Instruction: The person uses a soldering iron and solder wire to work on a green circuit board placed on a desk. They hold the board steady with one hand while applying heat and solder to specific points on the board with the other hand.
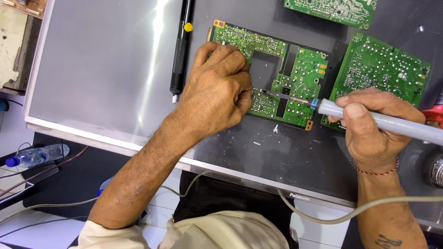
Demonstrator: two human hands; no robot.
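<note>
Now the right hand (369, 129) grips a soldering iron (369, 117), tip on the circuit board (295, 87) beside the clenched left hand (217, 92).

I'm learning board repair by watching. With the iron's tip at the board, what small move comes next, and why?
Probably hold the soldering iron steady on the joint a moment longer: its tip already meets the green circuit board beside the left hand, which rests on the board.

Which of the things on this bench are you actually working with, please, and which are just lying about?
In use: grey-handled soldering iron in the right hand; green notched circuit board under the left hand.
Lying about: black pen-shaped desoldering pump; second green circuit board; clear plastic bottle.
</note>
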